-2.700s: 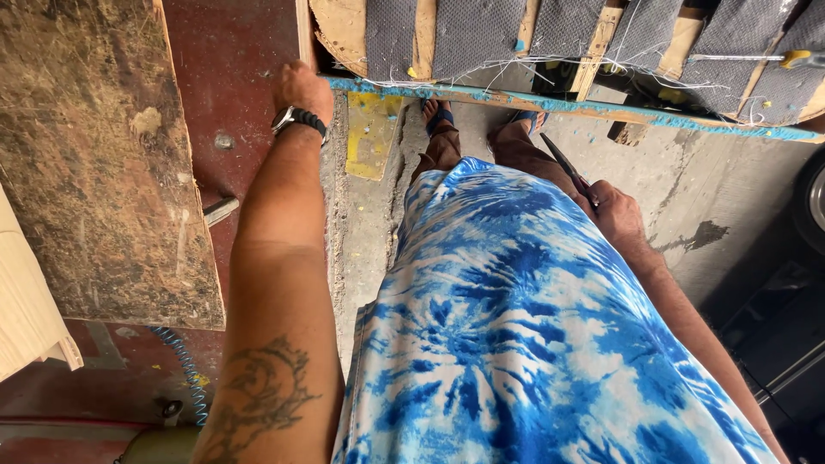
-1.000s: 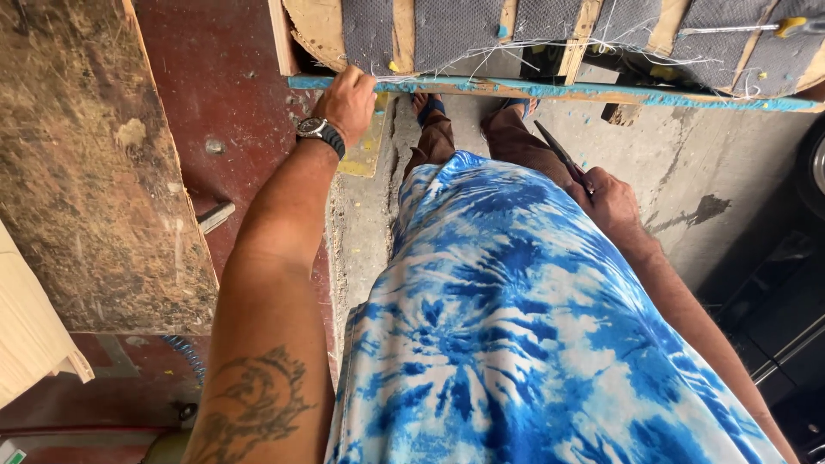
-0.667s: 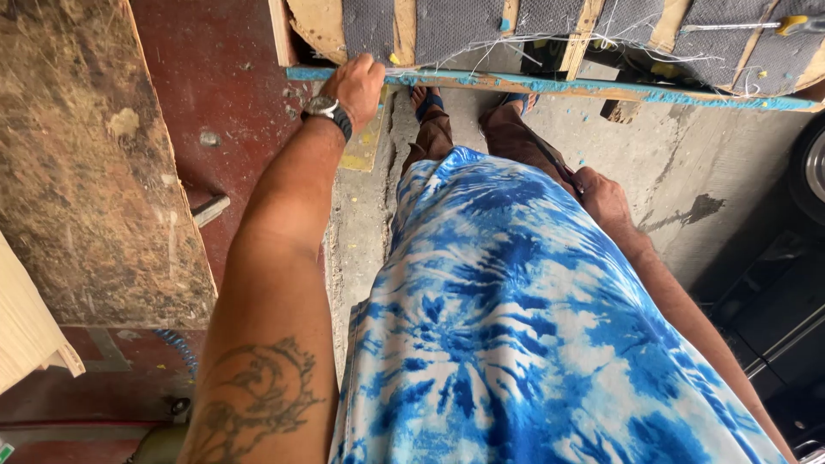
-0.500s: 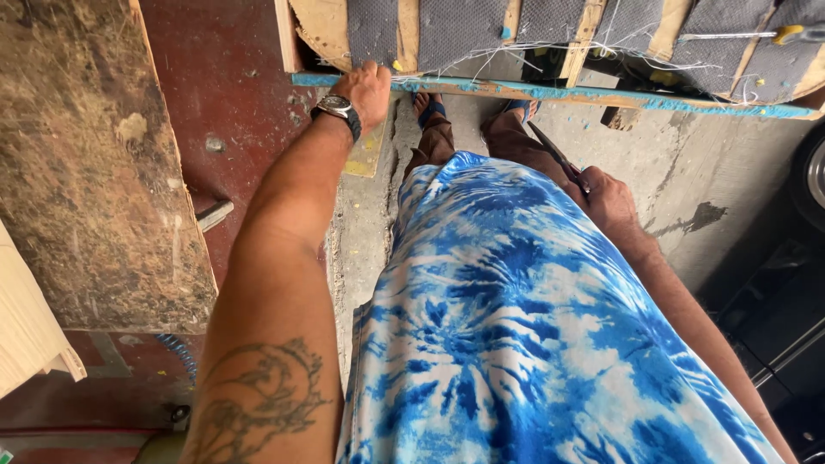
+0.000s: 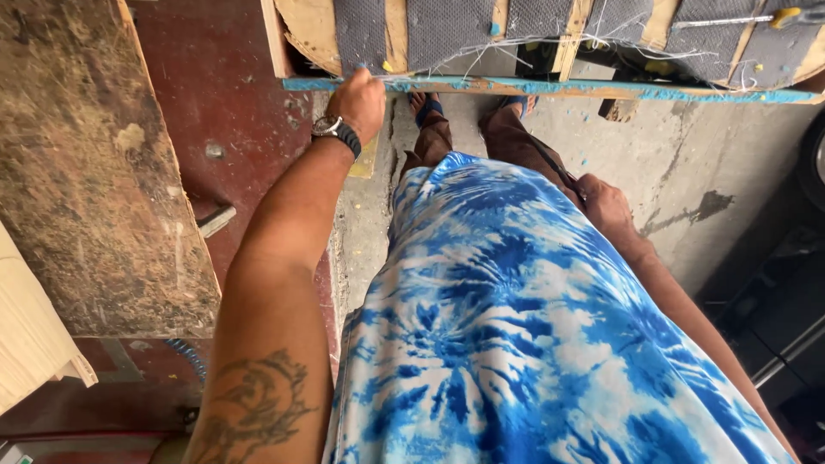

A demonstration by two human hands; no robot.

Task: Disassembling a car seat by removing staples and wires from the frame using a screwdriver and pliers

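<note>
A: Wooden frame rail (image 5: pixel 601 88), blue-painted edge, long axis running left to right ahead of the feet; left hand (image 5: pixel 361 101) closed on its left end.

B: Right hand (image 5: pixel 604 202) low by the thigh, farther off; holds a thin dark tool, grip unclear.

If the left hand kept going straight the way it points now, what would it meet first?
The left hand already touches the blue-edged wooden frame; just beyond lies the grey mesh panel, probably first, though depth is unclear.
</note>
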